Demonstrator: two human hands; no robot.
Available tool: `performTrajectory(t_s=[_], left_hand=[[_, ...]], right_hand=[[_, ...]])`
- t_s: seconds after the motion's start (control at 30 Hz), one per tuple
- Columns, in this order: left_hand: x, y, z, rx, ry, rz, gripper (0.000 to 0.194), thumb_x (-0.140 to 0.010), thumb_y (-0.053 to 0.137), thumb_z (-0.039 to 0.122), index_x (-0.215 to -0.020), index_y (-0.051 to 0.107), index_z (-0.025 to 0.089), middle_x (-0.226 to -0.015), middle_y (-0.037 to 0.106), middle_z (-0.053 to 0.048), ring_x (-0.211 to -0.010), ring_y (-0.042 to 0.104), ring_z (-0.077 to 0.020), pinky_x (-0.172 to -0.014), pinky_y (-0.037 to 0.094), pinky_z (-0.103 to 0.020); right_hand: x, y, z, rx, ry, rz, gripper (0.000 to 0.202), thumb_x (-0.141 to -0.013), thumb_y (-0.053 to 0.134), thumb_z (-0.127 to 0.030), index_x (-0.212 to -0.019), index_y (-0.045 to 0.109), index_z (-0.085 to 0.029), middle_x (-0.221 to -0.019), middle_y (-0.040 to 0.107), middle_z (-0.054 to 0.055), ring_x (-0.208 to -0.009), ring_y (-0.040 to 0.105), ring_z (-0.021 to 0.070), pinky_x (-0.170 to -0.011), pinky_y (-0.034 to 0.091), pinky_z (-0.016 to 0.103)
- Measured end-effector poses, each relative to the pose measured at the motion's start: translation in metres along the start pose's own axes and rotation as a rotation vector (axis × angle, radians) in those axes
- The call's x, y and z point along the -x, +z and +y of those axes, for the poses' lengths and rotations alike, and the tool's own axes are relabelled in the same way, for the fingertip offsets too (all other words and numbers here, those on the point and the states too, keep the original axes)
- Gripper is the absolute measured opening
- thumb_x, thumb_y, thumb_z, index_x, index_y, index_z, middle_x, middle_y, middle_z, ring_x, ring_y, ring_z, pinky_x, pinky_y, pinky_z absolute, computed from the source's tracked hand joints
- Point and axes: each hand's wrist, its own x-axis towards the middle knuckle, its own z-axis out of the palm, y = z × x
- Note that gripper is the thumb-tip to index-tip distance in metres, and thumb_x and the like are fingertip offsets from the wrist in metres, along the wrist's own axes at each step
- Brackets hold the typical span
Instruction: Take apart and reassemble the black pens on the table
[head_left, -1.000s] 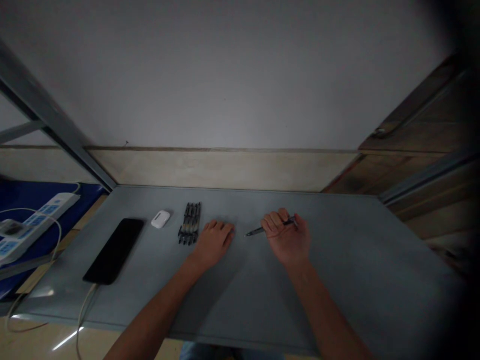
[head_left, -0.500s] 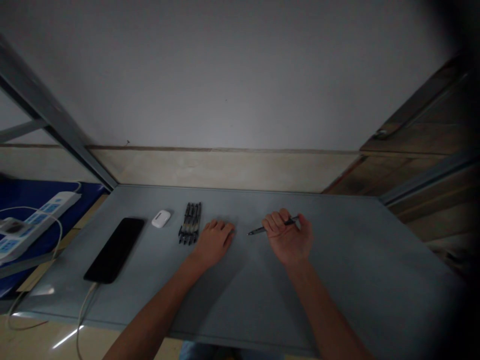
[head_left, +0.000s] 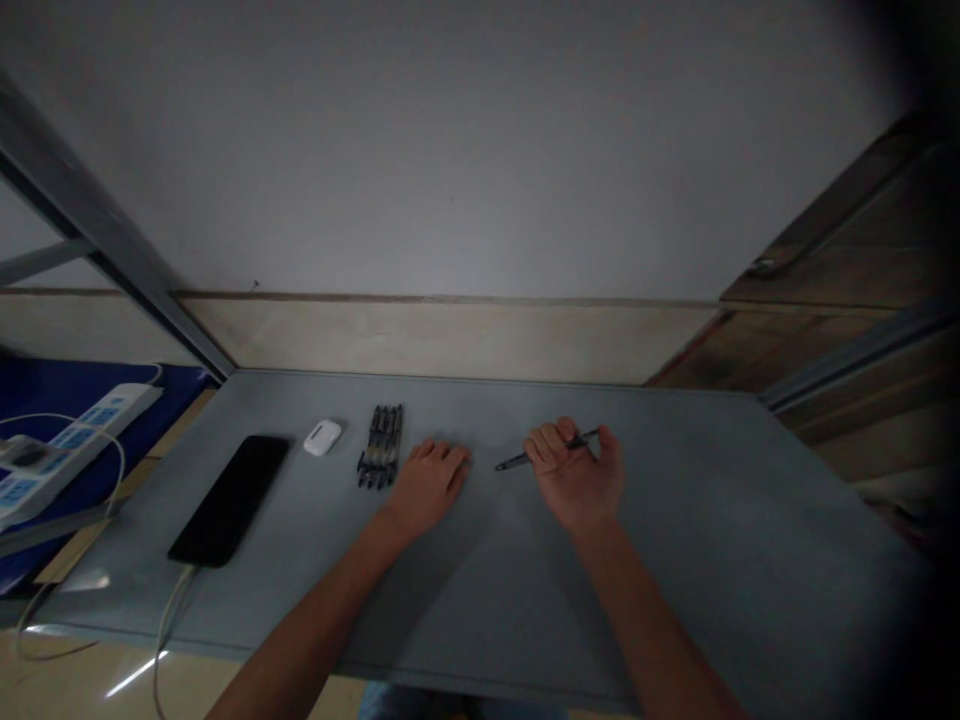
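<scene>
My right hand [head_left: 579, 480], palm turned up, has its fingers curled around a dark pen [head_left: 514, 462]. The pen's tip points left, and its other end shows by my thumb. To the left, my left hand [head_left: 431, 485] rests palm down on the grey table [head_left: 480, 600], holding nothing, its fingers loosely bent and a little apart. Just beyond its left side lie several similar pens [head_left: 380, 447], side by side in a neat row. The palm of my left hand is hidden.
A white earbud case [head_left: 322, 437] and a black phone [head_left: 229, 500] with a cable [head_left: 166, 610] lie on the table's left part. A white power strip [head_left: 82, 440] sits on a blue surface beyond the left edge. Behind the table stands a wall [head_left: 450, 200].
</scene>
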Motion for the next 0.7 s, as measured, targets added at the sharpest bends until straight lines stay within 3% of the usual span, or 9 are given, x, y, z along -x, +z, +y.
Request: performTrajectory(t_s=[0.27,0.37,0.5,0.63,0.7], left_hand=[[-0.001,-0.005,0.009,0.053,0.045,0.002,0.038,-0.100,0.026,0.035,-0.098,0.061,0.018,-0.091,0.063,-0.007,-0.093,0.055,-0.0211,-0.093,0.039,-0.038],[-0.001,-0.006,0.018,0.181,0.098,0.020,0.040,-0.101,0.023,0.033,-0.098,0.060,0.017,-0.091,0.064,-0.006,-0.090,0.056,-0.0194,-0.092,0.039,-0.037],[0.000,0.000,0.025,0.349,0.106,0.046,0.034,-0.099,0.033,0.039,-0.095,0.059,0.018,-0.087,0.064,-0.005,-0.086,0.056,-0.0181,-0.084,0.042,-0.032],[-0.001,0.004,0.022,0.418,0.025,0.075,0.038,-0.098,0.034,0.040,-0.084,0.060,0.017,-0.076,0.061,-0.005,-0.079,0.055,-0.0180,-0.076,0.043,-0.030],[-0.003,0.001,0.018,0.434,-0.010,0.095,0.040,-0.099,0.032,0.039,-0.084,0.062,0.017,-0.077,0.063,-0.005,-0.080,0.056,-0.0183,-0.079,0.043,-0.031]], right_hand=[[0.000,0.002,0.003,0.042,0.024,-0.003,0.043,-0.086,0.040,-0.059,-0.066,0.049,-0.022,-0.056,0.027,-0.004,-0.050,0.032,0.0137,-0.049,0.035,0.030],[0.000,0.003,0.006,0.073,0.034,-0.016,0.039,-0.089,0.042,-0.054,-0.068,0.050,-0.022,-0.057,0.028,-0.004,-0.051,0.034,0.0136,-0.050,0.037,0.030],[-0.002,0.006,0.015,0.135,0.033,-0.004,0.036,-0.091,0.044,-0.050,-0.069,0.050,-0.023,-0.057,0.030,-0.004,-0.051,0.036,0.0133,-0.054,0.041,0.030],[-0.005,0.001,0.017,0.240,0.038,0.010,0.036,-0.090,0.046,-0.054,-0.073,0.054,-0.023,-0.063,0.044,-0.002,-0.062,0.050,0.0149,-0.068,0.048,0.034],[-0.008,-0.006,0.014,0.410,0.034,0.040,0.036,-0.087,0.050,-0.055,-0.076,0.058,-0.022,-0.075,0.055,0.002,-0.076,0.058,0.0186,-0.075,0.049,0.037]])
